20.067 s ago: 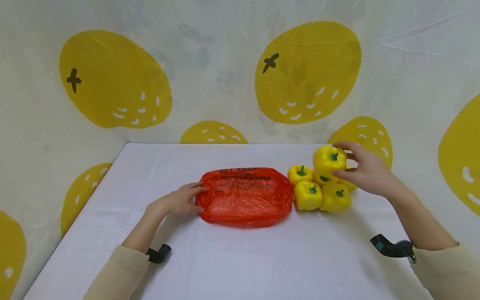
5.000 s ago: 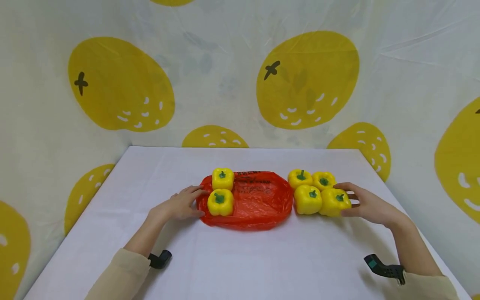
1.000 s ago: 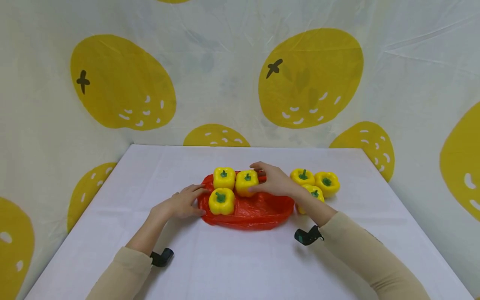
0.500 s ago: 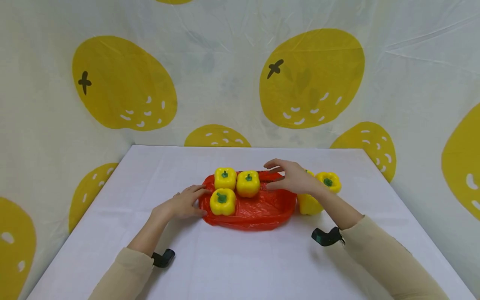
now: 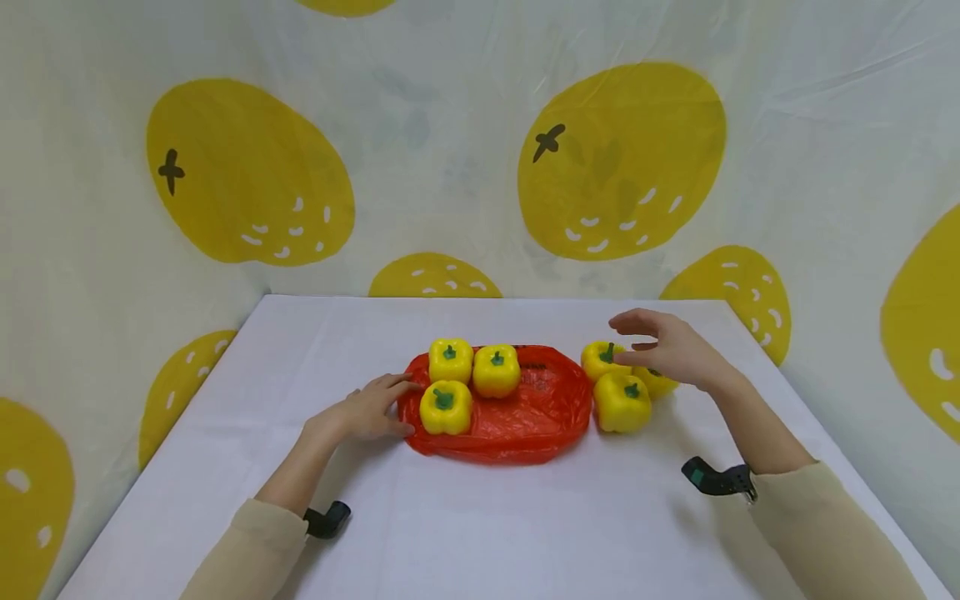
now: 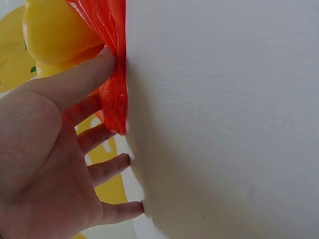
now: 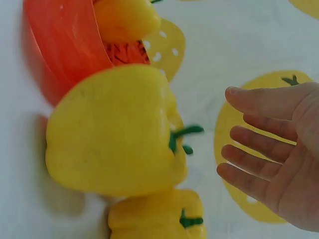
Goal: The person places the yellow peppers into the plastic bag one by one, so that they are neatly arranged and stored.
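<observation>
A red plastic bag (image 5: 525, 417) with black print lies spread with a raised rim on the table. Three yellow bell peppers sit on its left part: a back-left pepper (image 5: 451, 360), a back-right pepper (image 5: 496, 372) and a front pepper (image 5: 446, 408). My left hand (image 5: 367, 408) rests at the bag's left end; in the left wrist view its thumb and fingertips touch the red film, fingers spread. Over the three yellow bell peppers (image 5: 622, 404) right of the bag hovers my right hand (image 5: 675, 350), fingers apart and holding nothing. It partly hides the rear peppers.
A white cloth covers the table (image 5: 480, 533), whose back edge meets a pale curtain (image 5: 435, 167) printed with large yellow fruit. Black wrist cameras sit on the left wrist (image 5: 327, 521) and right wrist (image 5: 718, 479).
Over the twenty seconds, three bell peppers came from the right group onto the bag. Within the last second, my right hand let go of the third and moved right; the left stayed.
</observation>
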Demonstrator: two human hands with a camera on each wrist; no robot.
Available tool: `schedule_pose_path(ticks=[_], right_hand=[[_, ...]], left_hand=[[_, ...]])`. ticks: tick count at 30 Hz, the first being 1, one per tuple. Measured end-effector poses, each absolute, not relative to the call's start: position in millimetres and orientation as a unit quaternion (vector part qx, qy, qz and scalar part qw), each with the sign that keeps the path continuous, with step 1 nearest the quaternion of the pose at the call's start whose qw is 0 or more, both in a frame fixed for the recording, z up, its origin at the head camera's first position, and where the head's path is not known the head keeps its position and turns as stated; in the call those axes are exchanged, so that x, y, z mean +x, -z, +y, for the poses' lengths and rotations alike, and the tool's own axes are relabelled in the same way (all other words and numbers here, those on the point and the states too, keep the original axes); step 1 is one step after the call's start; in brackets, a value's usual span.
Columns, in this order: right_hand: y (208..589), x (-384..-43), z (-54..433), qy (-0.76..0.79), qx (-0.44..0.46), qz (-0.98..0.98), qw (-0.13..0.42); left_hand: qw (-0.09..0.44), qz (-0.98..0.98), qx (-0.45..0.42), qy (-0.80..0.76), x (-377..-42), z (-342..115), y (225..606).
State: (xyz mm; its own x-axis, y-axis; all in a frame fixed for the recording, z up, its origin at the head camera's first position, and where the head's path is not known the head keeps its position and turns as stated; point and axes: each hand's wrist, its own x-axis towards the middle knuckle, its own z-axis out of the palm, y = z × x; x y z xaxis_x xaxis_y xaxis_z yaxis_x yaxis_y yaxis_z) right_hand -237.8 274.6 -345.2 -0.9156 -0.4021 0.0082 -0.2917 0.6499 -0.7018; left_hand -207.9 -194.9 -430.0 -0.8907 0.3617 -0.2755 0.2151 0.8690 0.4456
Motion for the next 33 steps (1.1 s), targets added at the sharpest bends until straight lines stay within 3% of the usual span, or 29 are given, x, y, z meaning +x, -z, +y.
schedule_pose_path(ticks=[9,18,33], right_hand=[[351,-236,322,0.364,-0.173,0.913,0.057],[370,-242,351,0.355,-0.126,0.92,0.109],[393,-243,359,0.388,-0.149,0.894,0.168]], left_hand=[[0.165,0.951,0.165,-0.201,-205,-196,431],[0.172,0.949,0.165,-0.208,-205,-195,431],[0.168,0.95,0.162,-0.207,-203,-195,428]])
